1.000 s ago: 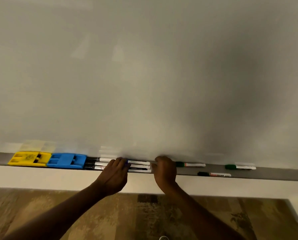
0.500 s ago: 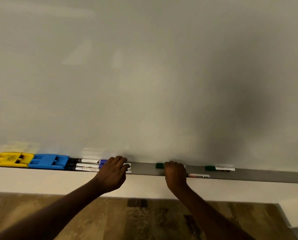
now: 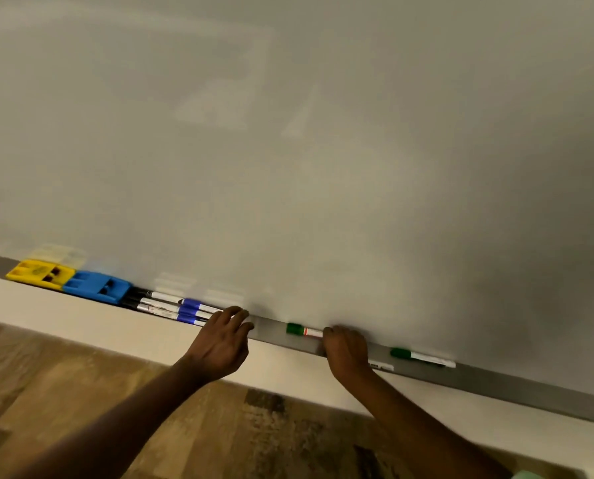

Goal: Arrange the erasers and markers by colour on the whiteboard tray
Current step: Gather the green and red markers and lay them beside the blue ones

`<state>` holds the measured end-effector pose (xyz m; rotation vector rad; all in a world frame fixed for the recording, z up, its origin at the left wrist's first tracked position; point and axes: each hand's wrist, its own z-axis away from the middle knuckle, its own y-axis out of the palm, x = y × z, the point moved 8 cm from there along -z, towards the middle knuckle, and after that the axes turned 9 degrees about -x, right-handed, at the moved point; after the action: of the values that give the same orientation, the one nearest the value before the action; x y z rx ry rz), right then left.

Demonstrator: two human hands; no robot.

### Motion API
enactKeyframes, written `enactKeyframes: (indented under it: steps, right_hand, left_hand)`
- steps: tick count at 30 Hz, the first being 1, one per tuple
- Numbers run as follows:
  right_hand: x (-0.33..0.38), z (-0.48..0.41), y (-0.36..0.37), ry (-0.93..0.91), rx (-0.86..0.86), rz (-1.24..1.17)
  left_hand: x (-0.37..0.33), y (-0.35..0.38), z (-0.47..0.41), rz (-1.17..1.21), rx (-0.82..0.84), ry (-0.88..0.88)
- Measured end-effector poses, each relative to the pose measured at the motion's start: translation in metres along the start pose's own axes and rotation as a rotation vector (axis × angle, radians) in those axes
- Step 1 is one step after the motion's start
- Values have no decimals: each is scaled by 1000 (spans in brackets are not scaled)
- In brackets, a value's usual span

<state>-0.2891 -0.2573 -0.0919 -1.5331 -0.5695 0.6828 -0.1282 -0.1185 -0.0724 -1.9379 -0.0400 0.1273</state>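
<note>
The tray [image 3: 496, 385] runs as a narrow grey ledge under the whiteboard [image 3: 288, 150]. Its left end looks sorted: a yellow eraser [image 3: 40, 274], a blue eraser [image 3: 97, 286] touching it, then black markers [image 3: 150, 300] and blue markers [image 3: 193, 311] lying end to end in stacked rows. The hands are apart. The left hand [image 3: 219, 344] lies with loosely spread fingers against the right ends of the blue markers, pressing rather than gripping. The right hand [image 3: 345, 350] is curled over the barrel of a green marker [image 3: 299, 330], whose cap pokes out to the left. It appears to grip the marker, though the fingertips are hidden behind the knuckles. A second green marker [image 3: 421, 357] lies further right. A third marker [image 3: 380, 367] shows only a white end just beside the right wrist, its colour hidden. The likely step is sliding the greens left to join the row. The ledge is shallow and seems to have little lip, so a marker dragged at an angle could roll over the front edge to the floor [image 3: 81, 392]. Too hard a push against the blue markers could shunt the stacked rows and knock one out of line. The wrist could also sweep the half-hidden marker off the tray.
</note>
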Motion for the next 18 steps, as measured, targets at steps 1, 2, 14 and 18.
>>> enactKeyframes:
  steps: [1,2,14,18]
  right_hand:
    - [-2,0,6,-12,51,5]
    - [-2,0,5,-14,78,16]
    - [4,-11,26,-69,132,49]
    - [6,-11,27,-48,139,36]
  left_hand:
    - [-4,0,-1,-1,7,-8]
    - [-8,0,-3,0,14,-17]
    - [-23,10,-24,-11,125,-88]
    - [-22,14,-25,-12,145,-99]
